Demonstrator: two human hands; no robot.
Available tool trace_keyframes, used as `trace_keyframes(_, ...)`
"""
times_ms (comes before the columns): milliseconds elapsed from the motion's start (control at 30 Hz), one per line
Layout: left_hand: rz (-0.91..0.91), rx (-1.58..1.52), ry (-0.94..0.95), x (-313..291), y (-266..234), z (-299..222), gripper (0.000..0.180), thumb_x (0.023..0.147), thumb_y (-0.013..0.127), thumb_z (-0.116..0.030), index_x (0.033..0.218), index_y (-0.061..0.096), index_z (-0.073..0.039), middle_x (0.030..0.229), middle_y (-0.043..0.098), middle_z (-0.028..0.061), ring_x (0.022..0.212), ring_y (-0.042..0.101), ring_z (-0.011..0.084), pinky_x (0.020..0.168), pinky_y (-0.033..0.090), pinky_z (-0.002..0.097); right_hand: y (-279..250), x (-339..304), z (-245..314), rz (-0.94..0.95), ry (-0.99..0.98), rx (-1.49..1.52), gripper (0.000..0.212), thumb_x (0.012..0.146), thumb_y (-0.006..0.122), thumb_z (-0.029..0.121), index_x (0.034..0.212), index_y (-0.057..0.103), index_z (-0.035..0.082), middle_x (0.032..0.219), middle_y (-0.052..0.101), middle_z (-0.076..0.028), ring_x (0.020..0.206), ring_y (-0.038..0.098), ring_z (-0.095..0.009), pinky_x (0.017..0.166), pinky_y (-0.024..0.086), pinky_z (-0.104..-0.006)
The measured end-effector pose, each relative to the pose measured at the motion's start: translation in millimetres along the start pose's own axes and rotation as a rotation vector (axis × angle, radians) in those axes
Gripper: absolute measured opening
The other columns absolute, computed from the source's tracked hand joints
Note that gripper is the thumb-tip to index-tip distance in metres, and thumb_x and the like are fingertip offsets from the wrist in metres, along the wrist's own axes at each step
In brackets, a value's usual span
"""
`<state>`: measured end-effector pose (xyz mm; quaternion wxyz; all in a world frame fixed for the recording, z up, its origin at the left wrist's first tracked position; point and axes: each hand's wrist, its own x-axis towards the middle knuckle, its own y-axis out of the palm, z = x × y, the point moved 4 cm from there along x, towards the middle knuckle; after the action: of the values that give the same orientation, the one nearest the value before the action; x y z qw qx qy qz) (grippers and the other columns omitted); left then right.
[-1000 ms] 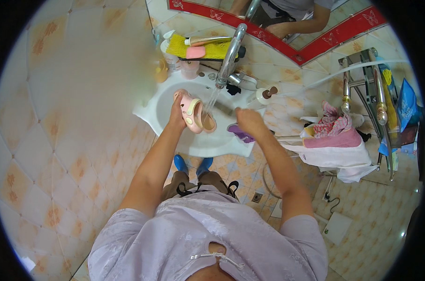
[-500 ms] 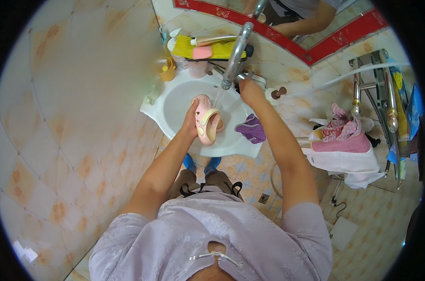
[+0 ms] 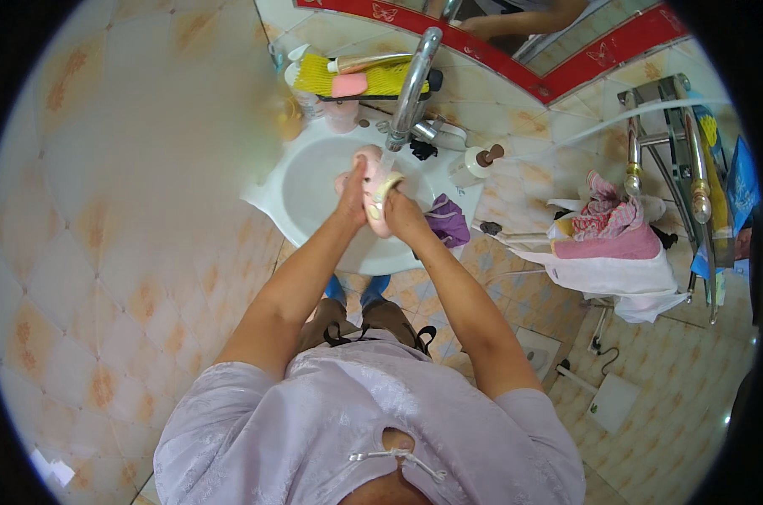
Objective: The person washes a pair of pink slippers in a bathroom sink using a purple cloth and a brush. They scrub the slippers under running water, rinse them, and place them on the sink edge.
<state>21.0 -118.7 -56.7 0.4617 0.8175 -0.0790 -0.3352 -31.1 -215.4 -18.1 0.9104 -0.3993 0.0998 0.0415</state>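
Over the white sink [image 3: 301, 198], my left hand [image 3: 353, 202] grips a pale pink clog [image 3: 374, 177] along its left side. The clog has a cream heel strap and holes in its top. My right hand [image 3: 405, 217] holds the clog's right side by the opening, its fingers partly hidden there. Right above the toe hangs the spout of the chrome faucet [image 3: 412, 93], with water running onto the clog. Another pink piece shows at the left of the clog, partly hidden by my left hand. A purple cloth [image 3: 449, 222] lies on the sink's right rim, beside my right wrist.
Behind the sink, a ledge carries a yellow mesh [image 3: 314, 77], a pink soap bar [image 3: 349, 84] and a tube. A pump bottle [image 3: 474, 167] stands at the right rim, near a small black cloth [image 3: 423, 150]. Towels [image 3: 613, 252] hang farther right.
My right hand has left the faucet handle and come down to the clog. The clog has moved under the spout, its toe now in the water. The view has shifted slightly.
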Motion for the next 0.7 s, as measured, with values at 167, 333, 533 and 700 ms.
trace_keyframes(167,0.133,-0.103,-0.196,12.0,-23.4,-7.5,0.068,0.092,0.045,-0.061,0.129,0.049,-0.005,0.115,0.063,0.0169,0.101,0.062,0.0338,0.091,0.050,0.0476,1.0,-6.7,-3.5,0.146,-0.104,0.121,0.037,0.094,0.050,0.022,0.122,0.054,0.000,0.107,0.063,-0.028,0.099,0.062,-0.044,0.086,0.050,-0.0462)
trace_keyframes(333,0.089,0.020,-0.102,13.2,-32.4,-8.8,0.066,0.092,0.047,-0.060,0.127,0.050,-0.004,0.115,0.062,0.0166,0.104,0.062,0.0311,0.093,0.050,0.0468,7.2,-3.5,5.2,-0.074,-0.303,0.106,0.042,0.095,0.050,0.024,0.126,0.051,-0.004,0.102,0.065,-0.029,0.095,0.063,-0.046,0.083,0.050,-0.0448)
trace_keyframes(533,-0.037,0.137,-0.085,1.3,-33.0,6.1,0.050,0.091,0.053,-0.037,0.128,0.047,-0.004,0.114,0.061,0.0168,0.104,0.061,0.0312,0.091,0.051,0.0466,18.7,24.7,-26.0,0.095,0.067,0.116,0.030,0.093,0.050,0.020,0.109,0.059,-0.004,0.105,0.063,-0.029,0.099,0.062,-0.042,0.083,0.049,-0.0436)
trace_keyframes(700,-0.148,0.517,0.127,1.4,-40.9,-29.4,0.089,0.076,0.073,-0.013,0.141,0.015,-0.001,0.119,0.050,0.0183,0.100,0.060,0.0299,0.079,0.056,0.0435,37.0,-5.3,-39.9,0.099,-0.192,0.264,0.032,0.095,0.049,0.023,0.124,0.056,0.011,0.096,0.064,-0.027,0.089,0.063,-0.044,0.078,0.049,-0.0487)
